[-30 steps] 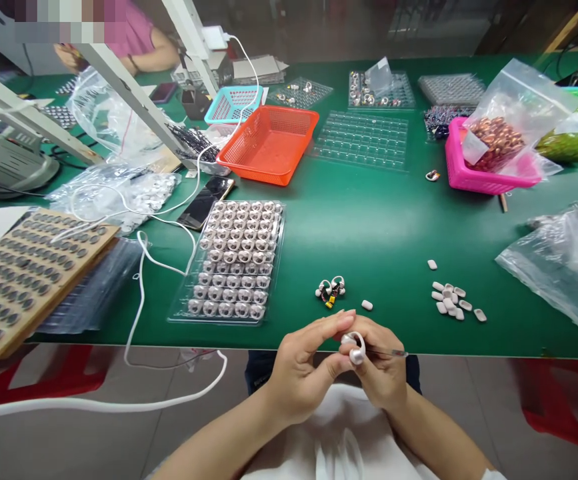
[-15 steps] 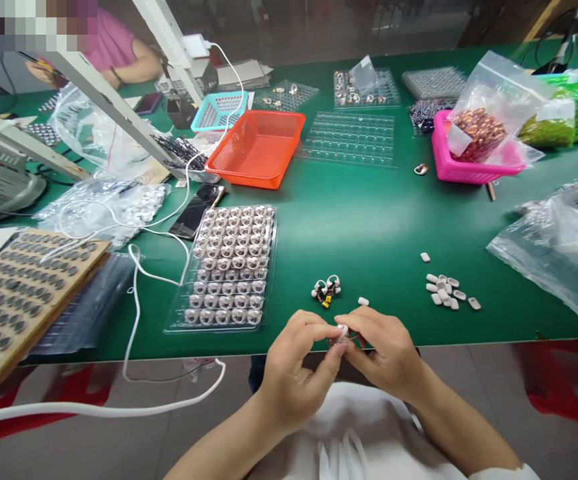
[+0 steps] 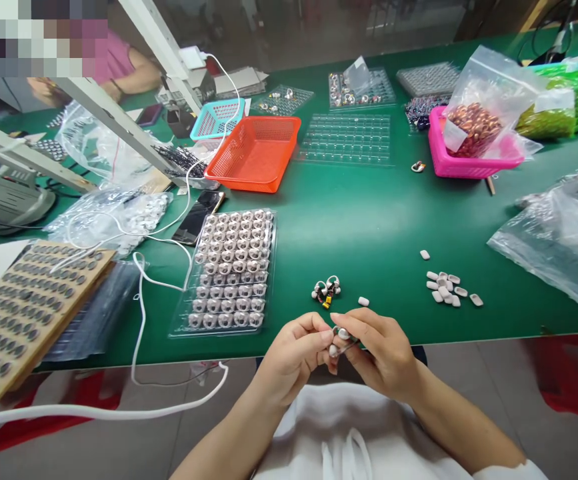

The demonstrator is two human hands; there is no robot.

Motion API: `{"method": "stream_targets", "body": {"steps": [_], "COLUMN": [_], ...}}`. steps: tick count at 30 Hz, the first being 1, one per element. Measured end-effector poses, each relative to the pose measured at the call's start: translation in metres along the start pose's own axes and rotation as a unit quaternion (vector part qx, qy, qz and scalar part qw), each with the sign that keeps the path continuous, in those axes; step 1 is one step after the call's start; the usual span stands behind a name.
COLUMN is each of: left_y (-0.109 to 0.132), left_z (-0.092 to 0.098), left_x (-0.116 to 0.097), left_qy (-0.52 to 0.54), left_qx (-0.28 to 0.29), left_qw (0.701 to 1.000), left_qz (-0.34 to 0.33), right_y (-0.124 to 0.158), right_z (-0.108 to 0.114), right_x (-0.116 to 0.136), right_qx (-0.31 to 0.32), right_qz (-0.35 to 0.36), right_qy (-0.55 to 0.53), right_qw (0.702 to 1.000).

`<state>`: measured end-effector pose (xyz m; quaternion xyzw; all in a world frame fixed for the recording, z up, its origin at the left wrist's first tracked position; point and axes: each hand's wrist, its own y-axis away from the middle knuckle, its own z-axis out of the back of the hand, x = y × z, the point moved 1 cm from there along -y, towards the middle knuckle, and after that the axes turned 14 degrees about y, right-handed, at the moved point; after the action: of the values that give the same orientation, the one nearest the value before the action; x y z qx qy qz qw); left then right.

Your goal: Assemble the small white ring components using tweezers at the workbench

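Note:
Just over the table's front edge, my left hand (image 3: 301, 350) pinches a small white clip-on earbud (image 3: 334, 349) with rounded ends. My right hand (image 3: 381, 350) is closed on the same earbud from the other side. A thin, dark, tool-like strip (image 3: 353, 343) shows by the right fingers; its kind is unclear. Beyond the hands lie white earbud parts with black and yellow wiring (image 3: 327, 291). One small white oval cap (image 3: 363, 301) rests close to my right fingers, and a pile of similar caps (image 3: 441, 288) lies farther right.
To the left stands a clear tray of silvery-white earbud shells (image 3: 229, 273), near a phone (image 3: 199, 217) and a white cable (image 3: 141, 327). Farther back are an orange basket (image 3: 253, 157), an empty-celled clear tray (image 3: 346, 139) and a pink basket (image 3: 461, 168). Another person's arm (image 3: 136, 73) shows at back left.
The earbud has turned between my fingers, so both rounded ends now show. My left fingers have shifted their hold and curled in. The view has tilted slightly.

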<state>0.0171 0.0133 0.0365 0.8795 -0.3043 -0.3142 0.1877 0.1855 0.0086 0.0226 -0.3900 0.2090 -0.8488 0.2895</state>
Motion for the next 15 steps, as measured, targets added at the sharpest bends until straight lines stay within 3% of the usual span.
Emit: {"method": "stream_targets", "body": {"steps": [7,15], "left_y": [0.0021,0.0028], "left_z": [0.0002,0.0062], "left_x": [0.0053,0.0082], "left_qy": [0.029,-0.012], "left_qx": [0.015,0.003], "left_qw": [0.998,0.996], "left_qz": [0.059,0.085], "right_y": [-0.0009,0.005], "right_z": [-0.0019,-0.0088], "right_x": [0.004,0.0046], "right_qx": [-0.014,-0.054], "right_qz": [0.016,0.046], "right_qy": [-0.013,0.021], "right_qw": [1.0,0.997]}}
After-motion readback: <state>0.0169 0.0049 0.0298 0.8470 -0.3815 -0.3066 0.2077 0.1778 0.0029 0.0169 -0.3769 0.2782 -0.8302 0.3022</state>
